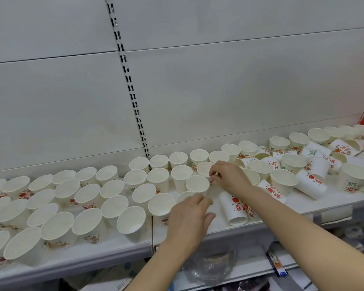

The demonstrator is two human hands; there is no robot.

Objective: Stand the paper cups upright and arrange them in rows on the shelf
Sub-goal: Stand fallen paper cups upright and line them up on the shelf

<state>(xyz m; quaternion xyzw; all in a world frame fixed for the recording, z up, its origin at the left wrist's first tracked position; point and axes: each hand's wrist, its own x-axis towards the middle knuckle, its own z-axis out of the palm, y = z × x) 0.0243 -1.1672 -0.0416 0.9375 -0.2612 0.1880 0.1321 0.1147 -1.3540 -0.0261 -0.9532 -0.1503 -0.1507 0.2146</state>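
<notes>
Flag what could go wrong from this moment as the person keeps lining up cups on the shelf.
1. The left hand and right hand work among close-packed upright cups; a stray finger or wrist could tip several.
2. The cup lying on its side rests near the shelf front edge and might roll off.
3. The right forearm passes close to the jumbled pile and could scatter it.

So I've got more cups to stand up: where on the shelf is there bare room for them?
Bare shelf shows along the front edge, between the left hand and the fallen cup, and right of that cup. The upright rows to the left and the toppled heap to the right are crowded.
</notes>
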